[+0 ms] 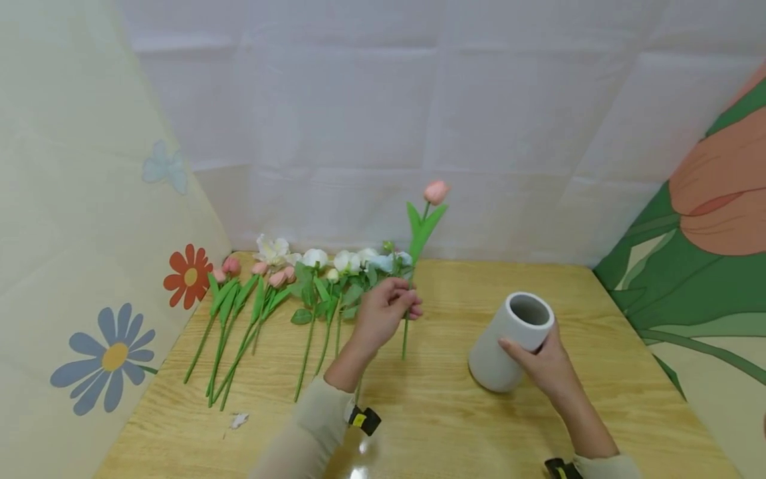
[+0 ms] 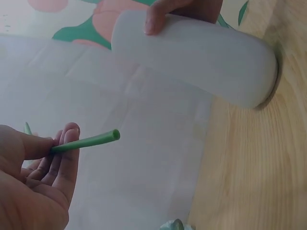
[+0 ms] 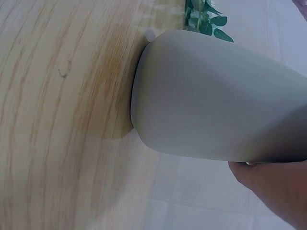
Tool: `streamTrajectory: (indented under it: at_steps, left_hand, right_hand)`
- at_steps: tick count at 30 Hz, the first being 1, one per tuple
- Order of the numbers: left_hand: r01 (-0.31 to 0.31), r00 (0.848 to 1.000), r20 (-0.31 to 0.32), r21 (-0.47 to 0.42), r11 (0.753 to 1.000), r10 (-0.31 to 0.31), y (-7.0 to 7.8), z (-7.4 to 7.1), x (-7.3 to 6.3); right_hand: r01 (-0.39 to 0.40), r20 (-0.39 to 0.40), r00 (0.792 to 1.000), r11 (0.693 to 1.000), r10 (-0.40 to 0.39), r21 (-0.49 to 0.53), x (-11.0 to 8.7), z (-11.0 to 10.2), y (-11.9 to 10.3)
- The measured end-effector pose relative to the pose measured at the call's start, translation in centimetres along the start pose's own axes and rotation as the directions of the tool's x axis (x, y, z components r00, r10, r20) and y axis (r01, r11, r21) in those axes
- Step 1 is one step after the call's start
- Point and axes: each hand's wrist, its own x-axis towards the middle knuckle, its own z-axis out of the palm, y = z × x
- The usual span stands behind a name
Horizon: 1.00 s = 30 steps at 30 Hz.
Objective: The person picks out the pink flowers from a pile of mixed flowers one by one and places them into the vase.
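A pink artificial tulip with green leaves stands upright in my left hand, whose thumb and fingers pinch its stem. In the left wrist view the cut end of the green stem sticks out past the fingers. To the right, my right hand grips a white vase near its rim, thumb on the front. The vase's dark mouth faces up and its base is on the table; no flower shows in it. In the right wrist view the vase hides most of the hand.
On the wooden table several pink tulips lie at the left. White and pale blue flowers with stems lie beside them, partly behind my left arm. A small white scrap lies near the front left. A pale cloth hangs behind.
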Motion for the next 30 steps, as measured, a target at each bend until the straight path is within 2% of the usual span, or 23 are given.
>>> streamTrajectory:
  at_steps: [11, 16, 20, 24, 30]
  left_hand:
    - [0.025, 0.998, 0.058, -0.063, 0.998, -0.022, 0.7, 2.3, 0.7]
    - [0.030, 0.998, 0.064, -0.124, 0.992, -0.022, 1.1, 3.6, 1.2]
    - [0.001, 0.997, 0.072, -0.167, 0.986, 0.012, 1.4, 4.7, 1.6]
    - [-0.035, 0.996, 0.074, -0.158, 0.987, 0.047, 1.9, 5.6, 2.0]
    - [-0.038, 0.997, 0.054, -0.184, 0.982, 0.049, 2.8, 7.0, 2.6]
  right_hand:
    - [0.002, 0.003, 1.000, 0.999, -0.002, 0.036, -0.1, 0.1, -0.2]
    - [-0.010, 0.012, 1.000, 0.999, 0.010, 0.040, -0.1, 0.1, -0.1]
    - [-0.016, 0.005, 1.000, 0.999, 0.015, 0.039, -0.1, 0.1, -0.1]
    - [-0.006, -0.008, 1.000, 1.000, 0.006, 0.031, -0.1, 0.1, -0.1]
    - [0.003, -0.004, 1.000, 1.000, -0.003, 0.021, -0.1, 0.1, -0.1]
